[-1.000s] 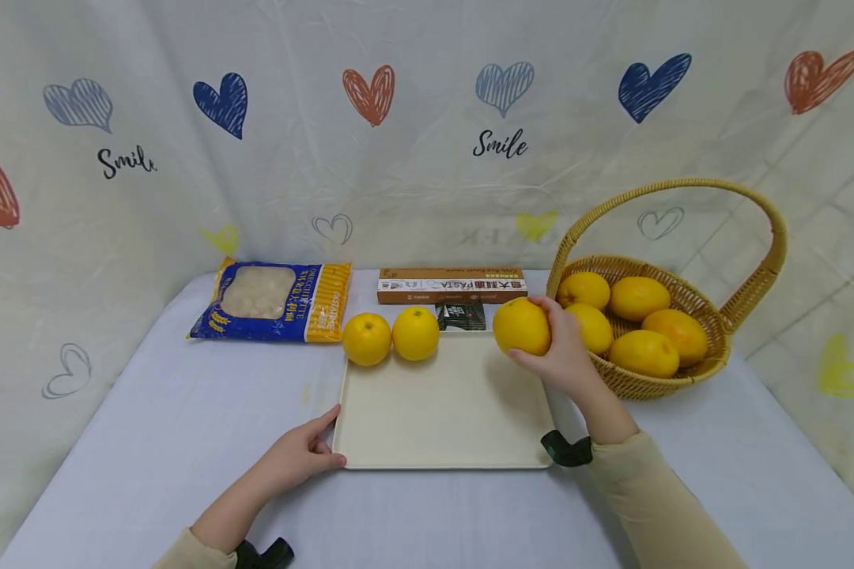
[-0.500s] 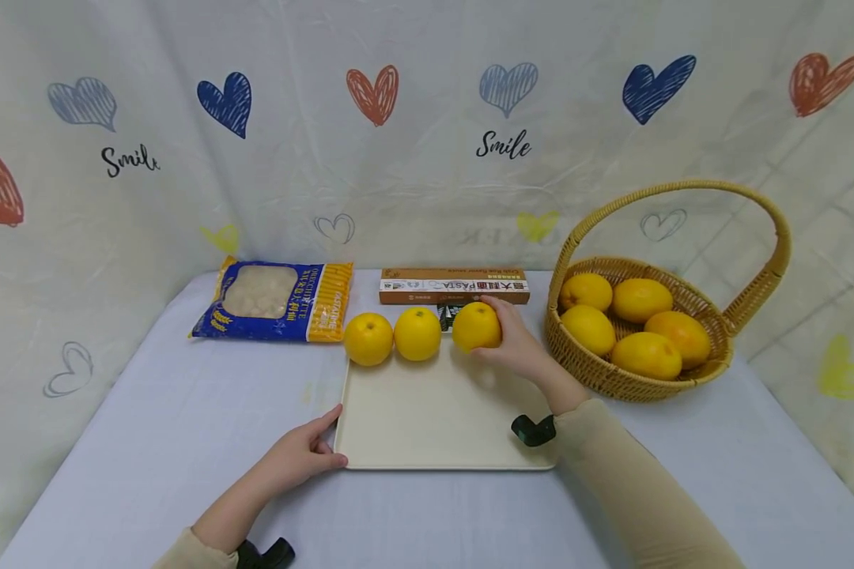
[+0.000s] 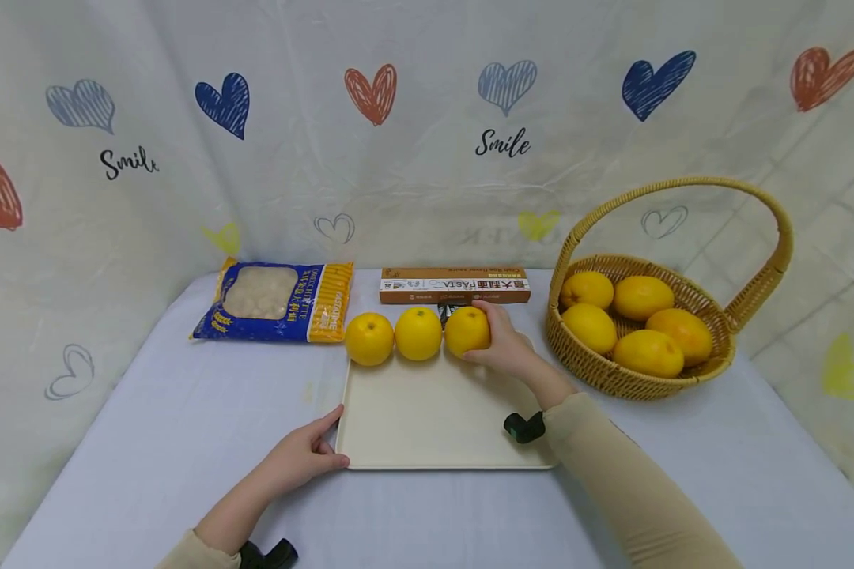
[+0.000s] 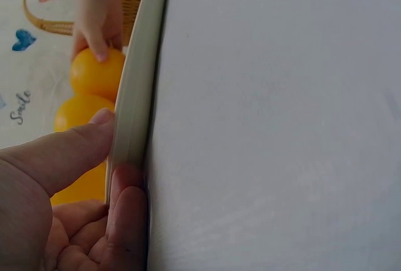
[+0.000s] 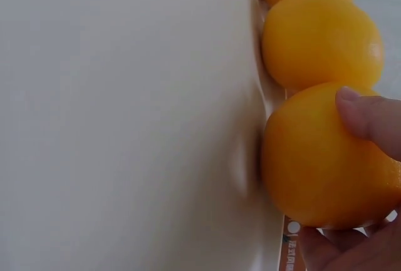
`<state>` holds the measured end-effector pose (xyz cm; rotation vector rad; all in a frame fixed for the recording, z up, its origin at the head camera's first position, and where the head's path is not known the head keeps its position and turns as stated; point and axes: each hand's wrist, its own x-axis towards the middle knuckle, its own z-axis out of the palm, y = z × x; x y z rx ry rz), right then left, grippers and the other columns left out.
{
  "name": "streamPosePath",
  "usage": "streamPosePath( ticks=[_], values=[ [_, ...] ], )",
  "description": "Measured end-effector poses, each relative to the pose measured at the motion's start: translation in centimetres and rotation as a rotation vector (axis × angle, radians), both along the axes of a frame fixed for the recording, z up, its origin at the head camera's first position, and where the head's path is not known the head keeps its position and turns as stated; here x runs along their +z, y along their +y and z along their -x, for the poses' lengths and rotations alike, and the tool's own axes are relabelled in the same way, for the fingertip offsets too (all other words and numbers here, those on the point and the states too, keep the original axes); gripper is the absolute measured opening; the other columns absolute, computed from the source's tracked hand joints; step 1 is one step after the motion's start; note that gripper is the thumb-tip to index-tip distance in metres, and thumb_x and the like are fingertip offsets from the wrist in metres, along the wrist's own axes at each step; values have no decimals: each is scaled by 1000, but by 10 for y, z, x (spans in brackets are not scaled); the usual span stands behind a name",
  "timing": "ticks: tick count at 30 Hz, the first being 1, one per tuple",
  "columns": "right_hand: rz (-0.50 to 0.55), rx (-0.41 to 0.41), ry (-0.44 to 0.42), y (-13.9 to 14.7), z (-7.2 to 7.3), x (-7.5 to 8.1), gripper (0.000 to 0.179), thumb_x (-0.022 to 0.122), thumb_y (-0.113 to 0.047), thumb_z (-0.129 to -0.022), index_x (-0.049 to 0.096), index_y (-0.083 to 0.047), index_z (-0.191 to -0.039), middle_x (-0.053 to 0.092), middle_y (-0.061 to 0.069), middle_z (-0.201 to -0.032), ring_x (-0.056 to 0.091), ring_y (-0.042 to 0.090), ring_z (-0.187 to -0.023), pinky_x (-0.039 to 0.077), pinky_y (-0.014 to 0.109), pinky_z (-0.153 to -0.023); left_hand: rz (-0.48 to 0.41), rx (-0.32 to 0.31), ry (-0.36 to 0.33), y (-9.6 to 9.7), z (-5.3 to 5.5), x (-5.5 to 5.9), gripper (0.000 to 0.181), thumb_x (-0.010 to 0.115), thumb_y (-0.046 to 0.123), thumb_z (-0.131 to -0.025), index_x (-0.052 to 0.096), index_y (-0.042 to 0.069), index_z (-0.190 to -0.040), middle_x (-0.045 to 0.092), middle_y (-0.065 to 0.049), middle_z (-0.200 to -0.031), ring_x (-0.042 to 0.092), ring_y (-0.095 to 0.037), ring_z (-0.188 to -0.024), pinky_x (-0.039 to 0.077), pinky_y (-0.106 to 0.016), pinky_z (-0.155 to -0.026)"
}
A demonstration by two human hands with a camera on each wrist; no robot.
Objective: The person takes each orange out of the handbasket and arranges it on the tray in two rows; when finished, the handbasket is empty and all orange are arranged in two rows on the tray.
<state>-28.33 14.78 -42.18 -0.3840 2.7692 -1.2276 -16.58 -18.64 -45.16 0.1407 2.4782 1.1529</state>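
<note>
My right hand (image 3: 505, 348) grips an orange (image 3: 466, 332) at the back edge of the cream tray (image 3: 434, 427), thumb on the near side. Two more oranges stand to its left in a row, a middle one (image 3: 417, 333) and a left one (image 3: 369, 340). In the right wrist view the held orange (image 5: 326, 158) sits against the middle orange (image 5: 319, 42). At the tray's front left corner, my left hand (image 3: 302, 457) holds the rim. The left wrist view has the thumb (image 4: 75, 146) over the rim (image 4: 133, 89) and curled fingers outside it.
A wicker basket (image 3: 576, 363) with several yellow fruits (image 3: 648, 353) and a tall handle stands right of the tray. Behind the tray lie a brown pasta box (image 3: 455, 286) and a small black packet (image 3: 447, 313). A blue and yellow pasta bag (image 3: 273, 302) lies back left.
My right hand has carried the orange leftward from near the basket and lowered it beside the other two. The left hand stays on the tray's corner.
</note>
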Motion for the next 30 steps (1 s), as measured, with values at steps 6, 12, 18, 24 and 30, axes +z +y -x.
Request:
streamPosePath(
  ticks=[6, 12, 18, 24, 30],
  values=[
    [24, 27, 7, -3, -1, 0, 89, 74, -15, -73, 18, -11, -142, 15, 19, -144, 30, 35, -124, 24, 55, -102, -7, 6, 1, 1, 0, -1, 86, 75, 32, -71, 32, 11, -142, 56, 1, -64, 44, -12, -57, 36, -24, -54],
    [37, 33, 11, -4, -3, 1, 92, 73, -14, -73, 14, -11, -143, 13, 19, -144, 27, 35, -125, 22, 55, -103, -3, 8, 4, 1, 0, 0, 86, 75, 32, -71, 31, 12, -142, 56, 1, -65, 44, -12, -57, 37, -25, -54],
    [38, 30, 22, -2, -4, -1, 93, 73, -16, -74, 12, -10, -144, 11, 19, -146, 25, 36, -127, 21, 55, -103, -5, 4, 5, 1, 0, 0, 86, 75, 31, -71, 32, 11, -142, 56, 0, -65, 44, -12, -57, 37, -25, -55],
    [43, 13, -6, -2, -6, -2, 95, 73, -21, -75, 9, -11, -145, 8, 19, -148, 24, 38, -129, 20, 56, -104, -1, -3, 2, 0, 0, -2, 86, 75, 31, -71, 31, 10, -142, 56, 0, -65, 44, -11, -56, 36, -24, -54],
    [32, -10, -1, -2, -8, 0, 98, 74, -26, -75, 8, -15, -146, 7, 18, -149, 22, 37, -131, 21, 56, -104, -4, 3, 4, 0, 0, -1, 86, 76, 31, -71, 31, 10, -142, 57, 1, -65, 44, -11, -56, 37, -25, -54]
  ],
)
